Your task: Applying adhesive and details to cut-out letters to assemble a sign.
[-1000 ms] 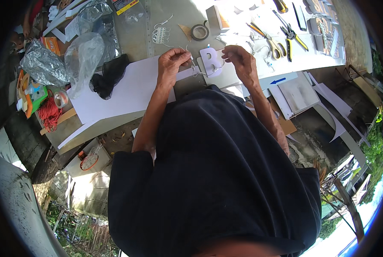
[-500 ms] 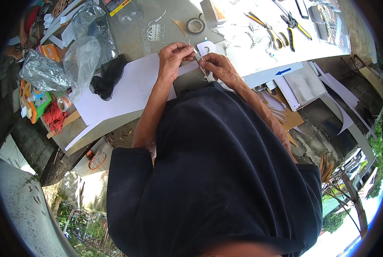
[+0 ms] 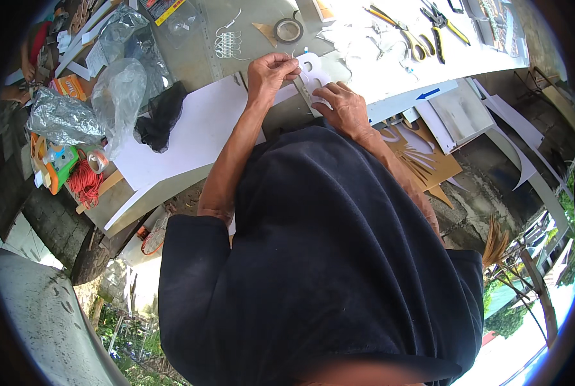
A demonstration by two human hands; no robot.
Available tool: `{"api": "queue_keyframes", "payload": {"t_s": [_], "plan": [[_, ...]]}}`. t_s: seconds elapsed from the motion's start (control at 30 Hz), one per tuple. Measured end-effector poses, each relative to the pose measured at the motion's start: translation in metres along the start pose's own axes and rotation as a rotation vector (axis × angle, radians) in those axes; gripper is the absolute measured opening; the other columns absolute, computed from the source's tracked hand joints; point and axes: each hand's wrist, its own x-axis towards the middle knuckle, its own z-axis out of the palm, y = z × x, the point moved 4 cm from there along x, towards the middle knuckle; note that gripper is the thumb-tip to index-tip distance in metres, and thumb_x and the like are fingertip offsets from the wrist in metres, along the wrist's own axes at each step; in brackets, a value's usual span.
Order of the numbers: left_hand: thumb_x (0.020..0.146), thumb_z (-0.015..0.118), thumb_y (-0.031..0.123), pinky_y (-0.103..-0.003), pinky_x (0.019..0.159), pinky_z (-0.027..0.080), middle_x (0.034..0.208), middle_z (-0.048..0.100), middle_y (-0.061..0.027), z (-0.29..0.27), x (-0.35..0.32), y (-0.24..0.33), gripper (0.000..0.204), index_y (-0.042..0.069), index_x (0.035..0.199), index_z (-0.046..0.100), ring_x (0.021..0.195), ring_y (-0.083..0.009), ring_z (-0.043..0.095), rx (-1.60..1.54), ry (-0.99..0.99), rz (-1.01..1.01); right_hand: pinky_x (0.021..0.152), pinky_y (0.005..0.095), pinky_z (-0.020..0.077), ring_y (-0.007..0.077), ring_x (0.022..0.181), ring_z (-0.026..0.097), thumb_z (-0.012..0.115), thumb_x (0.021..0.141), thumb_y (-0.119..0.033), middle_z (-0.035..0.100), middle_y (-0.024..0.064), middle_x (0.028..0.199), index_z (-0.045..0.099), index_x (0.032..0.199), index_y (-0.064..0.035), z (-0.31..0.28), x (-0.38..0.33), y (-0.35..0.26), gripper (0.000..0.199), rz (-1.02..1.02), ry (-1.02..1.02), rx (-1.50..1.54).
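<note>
On our surface (image 3: 261,14), the white letter (image 3: 320,73) is cut but probably not fully wired, left hand (image 3: 272,76) pinching thin wire (image 3: 293,55), right hand (image 3: 344,108) maybe gripping, we can't tell.

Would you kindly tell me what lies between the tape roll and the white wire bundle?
A tan triangular piece lies between the tape roll and the white wire bundle, as the head view shows.
</note>
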Motion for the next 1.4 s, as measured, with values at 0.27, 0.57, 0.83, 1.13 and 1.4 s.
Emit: {"api": "queue_keyframes", "payload": {"t_s": [0.27, 0.57, 0.83, 1.13, 1.4], "plan": [[0.089, 0.076, 0.005, -0.03, 0.073, 0.062, 0.092, 0.074, -0.014, 0.001, 0.003, -0.002, 0.017, -0.006, 0.101, 0.071, 0.081, -0.0216, 0.075, 0.049, -0.03, -0.018, 0.075, 0.0441, 0.055, 0.0294, 0.09, 0.068, 0.07, 0.089, -0.024, 0.069, 0.0071, 0.09, 0.068, 0.102, -0.0106, 0.007, -0.005, -0.003, 0.019, -0.033, -0.051, -0.144], [0.088, 0.077, 0.004, -0.027, 0.072, 0.061, 0.092, 0.075, -0.0119, 0.004, 0.002, -0.001, 0.018, -0.005, 0.102, 0.073, 0.081, -0.018, 0.074, 0.116, -0.024, -0.049, 0.069, 0.0498, 0.0549, 0.0371, 0.081, 0.07, 0.069, 0.089, -0.024, 0.071, 0.0147, 0.091, 0.063, 0.094, -0.0047, 0.017, 0.008, -0.003, 0.021, 0.144, -0.057, -0.086], [0.085, 0.081, 0.016, -0.023, 0.056, 0.053, 0.079, 0.073, -0.0034, 0.001, 0.001, 0.007, 0.023, 0.0, 0.101, 0.078, 0.065, -0.0087, 0.064, 0.557, 0.053, 0.062, 0.071, 0.0495, 0.0546, 0.0385, 0.08, 0.069, 0.064, 0.084, -0.016, 0.068, 0.0177, 0.088, 0.061, 0.088, 0.0005, 0.025, 0.012, 0.005, 0.017, 0.167, 0.093, 0.083], [0.083, 0.08, 0.019, -0.029, 0.059, 0.053, 0.073, 0.074, -0.0082, 0.005, 0.0, 0.012, 0.021, -0.001, 0.091, 0.078, 0.061, -0.0132, 0.067, 0.638, 0.095, 0.112, 0.071, 0.0394, 0.0564, 0.0288, 0.075, 0.073, 0.071, 0.082, -0.013, 0.074, 0.0179, 0.081, 0.071, 0.095, 0.003, 0.017, 0.013, 0.011, 0.02, 0.383, 0.132, 0.396], [0.085, 0.079, 0.017, -0.029, 0.061, 0.053, 0.073, 0.073, -0.0084, 0.013, 0.004, 0.019, 0.018, 0.001, 0.092, 0.077, 0.063, -0.0137, 0.066, 0.798, 0.06, 0.326, 0.065, 0.0324, 0.0546, 0.0174, 0.065, 0.07, 0.072, 0.086, -0.014, 0.073, 0.013, 0.073, 0.076, 0.098, 0.0027, 0.011, 0.033, 0.013, 0.021, 0.516, 0.064, 0.512]]}}
